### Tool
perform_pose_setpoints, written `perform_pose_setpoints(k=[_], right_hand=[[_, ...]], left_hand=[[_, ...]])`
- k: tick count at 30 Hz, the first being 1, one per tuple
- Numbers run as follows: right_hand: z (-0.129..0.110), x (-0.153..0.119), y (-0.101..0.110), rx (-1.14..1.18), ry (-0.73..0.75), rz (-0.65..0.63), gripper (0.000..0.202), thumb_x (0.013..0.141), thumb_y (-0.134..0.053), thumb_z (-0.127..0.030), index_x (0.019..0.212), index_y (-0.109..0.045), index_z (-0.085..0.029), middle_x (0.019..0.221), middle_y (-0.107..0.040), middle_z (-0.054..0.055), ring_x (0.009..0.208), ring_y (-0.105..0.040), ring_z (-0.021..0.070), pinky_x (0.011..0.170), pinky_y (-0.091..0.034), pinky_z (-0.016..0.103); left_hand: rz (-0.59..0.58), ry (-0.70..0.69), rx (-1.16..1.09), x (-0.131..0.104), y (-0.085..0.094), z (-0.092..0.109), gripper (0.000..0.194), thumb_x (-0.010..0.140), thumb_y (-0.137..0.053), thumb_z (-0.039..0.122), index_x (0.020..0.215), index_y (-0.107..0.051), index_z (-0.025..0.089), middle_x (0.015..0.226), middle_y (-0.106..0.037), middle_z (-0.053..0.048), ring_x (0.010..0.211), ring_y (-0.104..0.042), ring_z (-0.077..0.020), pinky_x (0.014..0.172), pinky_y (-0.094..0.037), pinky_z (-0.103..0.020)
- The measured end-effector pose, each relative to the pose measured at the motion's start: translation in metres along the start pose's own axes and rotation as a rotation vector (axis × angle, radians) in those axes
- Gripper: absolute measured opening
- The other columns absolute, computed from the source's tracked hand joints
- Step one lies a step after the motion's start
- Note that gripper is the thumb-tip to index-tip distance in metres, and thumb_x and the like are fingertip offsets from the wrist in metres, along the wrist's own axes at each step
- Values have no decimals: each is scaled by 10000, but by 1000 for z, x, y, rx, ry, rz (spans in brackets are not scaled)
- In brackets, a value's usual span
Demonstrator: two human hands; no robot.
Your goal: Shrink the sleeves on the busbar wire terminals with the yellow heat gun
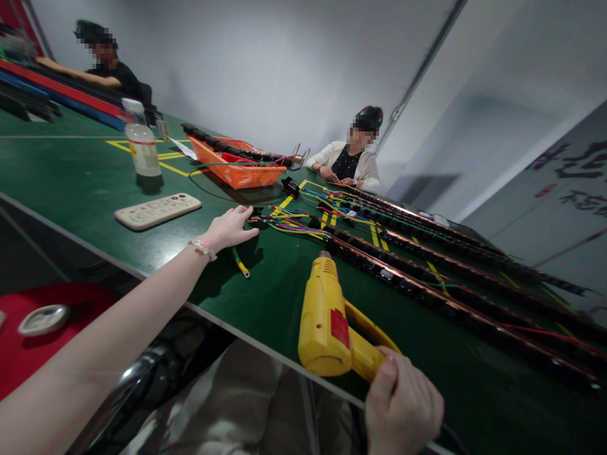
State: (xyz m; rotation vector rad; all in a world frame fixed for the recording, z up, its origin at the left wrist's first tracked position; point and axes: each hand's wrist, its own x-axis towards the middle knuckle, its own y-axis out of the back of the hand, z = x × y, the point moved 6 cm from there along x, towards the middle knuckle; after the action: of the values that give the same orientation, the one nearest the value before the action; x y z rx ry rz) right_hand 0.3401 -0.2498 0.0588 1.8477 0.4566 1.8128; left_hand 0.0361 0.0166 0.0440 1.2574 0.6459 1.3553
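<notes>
A yellow heat gun [325, 316] is held by its handle in my right hand [405, 401], its nozzle pointing away from me toward the black cable harness. My left hand [232, 227] reaches over the green table, fingers spread, its fingertips at a small dark connector piece [255, 218]. Whether the fingers grip that piece is hard to tell. Coloured wires [296, 229] in yellow, green, blue and red run from it to the long dark harness [393, 275]. A short yellow-green wire with a ring terminal [241, 263] lies below my left hand.
An orange basket [237, 175] holds another harness. A bottle [142, 142] and a beige phone-like object [159, 210] stand and lie at left. More harnesses [455, 253] stretch right. Two people sit across the table. A red stool [90, 309] is at lower left.
</notes>
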Motion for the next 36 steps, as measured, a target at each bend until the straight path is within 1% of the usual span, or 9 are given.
perform_pose_setpoints(k=[2, 5, 10, 14, 17, 21, 26, 31, 36], right_hand=[[0, 0, -1, 5, -5, -8, 372, 940, -291, -270, 822, -626, -156, 751, -629, 17, 697, -535, 139, 738, -358, 283], [0, 0, -1, 1, -3, -7, 378, 942, -283, -271, 823, -624, -160, 748, -627, 12, 687, -534, 138, 728, -360, 283], [1, 0, -1, -13, 4, -8, 384, 944, -279, -273, 820, -623, -158, 724, -614, 17, 686, -531, 144, 716, -358, 284], [2, 0, 0, -8, 16, -5, 378, 941, -283, -263, 818, -624, -157, 725, -617, 16, 681, -530, 139, 715, -358, 281], [1, 0, 1, -10, 23, 6, 380, 940, -285, -262, 811, -625, -152, 722, -619, 20, 663, -524, 137, 699, -353, 279], [1, 0, 1, -13, 24, 6, 378, 940, -284, -262, 814, -623, -153, 727, -620, 20, 666, -526, 137, 704, -357, 281], [3, -2, -2, -9, 18, 2, 368, 936, -292, -261, 823, -625, -154, 738, -624, 19, 678, -533, 137, 716, -359, 280], [3, -2, -2, -21, 21, -3, 367, 936, -289, -259, 829, -624, -156, 731, -618, 19, 695, -538, 140, 732, -361, 282], [2, 0, 0, -30, 44, 8, 375, 941, -279, -263, 822, -617, -152, 714, -609, 20, 667, -528, 139, 707, -357, 280]], left_hand=[[-9, 29, -2, 1, -3, -5, 693, 796, -462, 479, 1399, -344, 159, 1344, -421, -147, 1213, -420, -310, 915, -420, -385], [-65, 23, -94, 4, -11, -10, 696, 774, -469, 472, 1364, -351, 125, 1316, -408, -162, 1202, -423, -306, 986, -377, -414], [-83, -175, -345, 8, -13, -1, 594, 675, -507, 340, 1220, -414, 121, 1254, -387, -129, 1225, -386, -249, 1062, -323, -380], [-79, -228, -446, 7, -9, 4, 457, 635, -455, 211, 1086, -452, 137, 1162, -426, -104, 1154, -435, -206, 1033, -366, -358], [-49, -297, -436, 6, -5, 6, 370, 652, -473, 206, 1017, -493, 148, 1088, -478, -90, 1050, -494, -196, 954, -427, -345], [16, -387, -392, 4, -5, 10, 264, 744, -523, 310, 954, -586, 163, 1010, -538, -76, 939, -539, -182, 884, -454, -321], [71, -357, -205, 3, -10, 23, 328, 854, -452, 427, 984, -645, 196, 1034, -584, -75, 1011, -512, -208, 905, -433, -342], [-34, -492, -152, -4, -16, 50, 322, 843, -419, 279, 1069, -607, 147, 1059, -584, -103, 1061, -505, -215, 993, -384, -357], [-3, -495, -229, -7, -17, 48, 385, 799, -404, 166, 1173, -486, 131, 1140, -504, -125, 1096, -488, -218, 989, -386, -356]])
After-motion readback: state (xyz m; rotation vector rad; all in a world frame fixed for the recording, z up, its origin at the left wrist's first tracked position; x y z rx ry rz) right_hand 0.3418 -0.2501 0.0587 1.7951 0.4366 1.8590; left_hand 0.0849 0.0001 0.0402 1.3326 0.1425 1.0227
